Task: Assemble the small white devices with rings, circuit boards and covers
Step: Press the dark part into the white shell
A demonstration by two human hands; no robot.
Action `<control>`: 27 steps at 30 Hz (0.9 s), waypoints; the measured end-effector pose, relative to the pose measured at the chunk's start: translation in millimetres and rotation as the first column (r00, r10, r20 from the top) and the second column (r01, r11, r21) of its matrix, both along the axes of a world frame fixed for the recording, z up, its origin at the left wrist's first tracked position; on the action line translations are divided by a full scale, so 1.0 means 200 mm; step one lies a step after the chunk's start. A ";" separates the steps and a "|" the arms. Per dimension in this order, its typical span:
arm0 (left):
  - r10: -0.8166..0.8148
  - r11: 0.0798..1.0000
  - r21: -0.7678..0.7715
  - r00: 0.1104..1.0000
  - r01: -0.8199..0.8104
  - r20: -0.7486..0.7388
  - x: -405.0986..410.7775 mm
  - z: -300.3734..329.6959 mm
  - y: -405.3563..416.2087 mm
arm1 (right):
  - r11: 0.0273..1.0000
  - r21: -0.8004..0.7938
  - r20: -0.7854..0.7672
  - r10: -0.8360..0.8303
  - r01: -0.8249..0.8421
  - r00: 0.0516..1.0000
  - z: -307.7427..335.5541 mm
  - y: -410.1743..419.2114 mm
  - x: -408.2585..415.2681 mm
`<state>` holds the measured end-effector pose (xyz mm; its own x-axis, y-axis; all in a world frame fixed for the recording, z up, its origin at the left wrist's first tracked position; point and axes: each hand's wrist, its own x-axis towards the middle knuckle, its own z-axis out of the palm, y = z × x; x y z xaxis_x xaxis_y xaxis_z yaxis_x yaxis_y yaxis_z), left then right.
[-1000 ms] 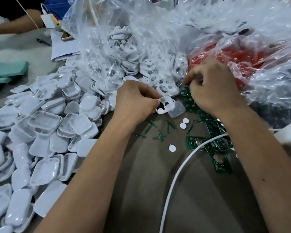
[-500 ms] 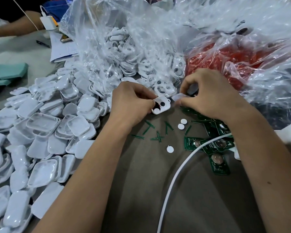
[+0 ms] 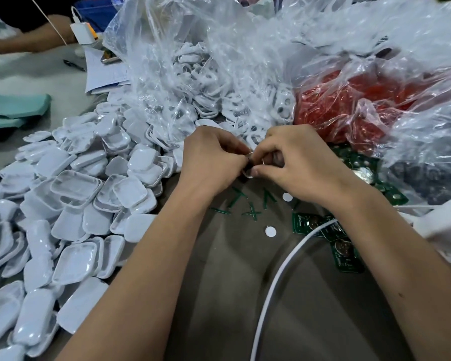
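since a second ago the right hand [image 3: 294,162] has left the red bag and come in to meet the left hand [image 3: 211,160]; the two now touch at the fingertips just above the scattered green strips [image 3: 245,201]. the small white device [image 3: 247,170], plainly seen in the left hand earlier, is now nearly hidden between both hands, with only a sliver of white and a dark spot showing.

the left hand's fingers are curled tight around the device. the right hand's thumb and curled fingers pinch it from the other side; whether they also hold a clear cover cannot be told.

both forearms reach forward from the bottom edge and converge, with the backs of the hands up and the knuckles raised.

left of the hands lies a heap of white covers [image 3: 71,204]. beyond the hands sits a clear bag of white rings [image 3: 193,74], and the red bag [image 3: 362,100] is to its right. green circuit boards [image 3: 341,246] lie right of the strips, under the right forearm, with a white cable [image 3: 276,282] crossing them.
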<state>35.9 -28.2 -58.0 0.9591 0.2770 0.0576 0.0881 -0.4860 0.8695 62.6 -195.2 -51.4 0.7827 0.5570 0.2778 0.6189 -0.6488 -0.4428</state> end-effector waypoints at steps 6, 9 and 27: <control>-0.004 1.000 -0.011 1.000 0.004 -0.013 0.00 0.00 -0.01 | 0.999 0.037 -0.117 0.004 0.001 0.993 -0.02 0.00 0.01; -0.005 1.000 -0.014 1.000 0.005 -0.015 0.00 0.00 -0.01 | 0.998 0.052 -0.132 -0.011 0.018 0.991 -0.02 0.00 0.01; -0.024 1.000 0.007 1.000 0.024 0.011 -0.03 0.03 -0.02 | 0.992 0.032 -0.157 -0.118 0.125 0.981 -0.01 -0.05 0.06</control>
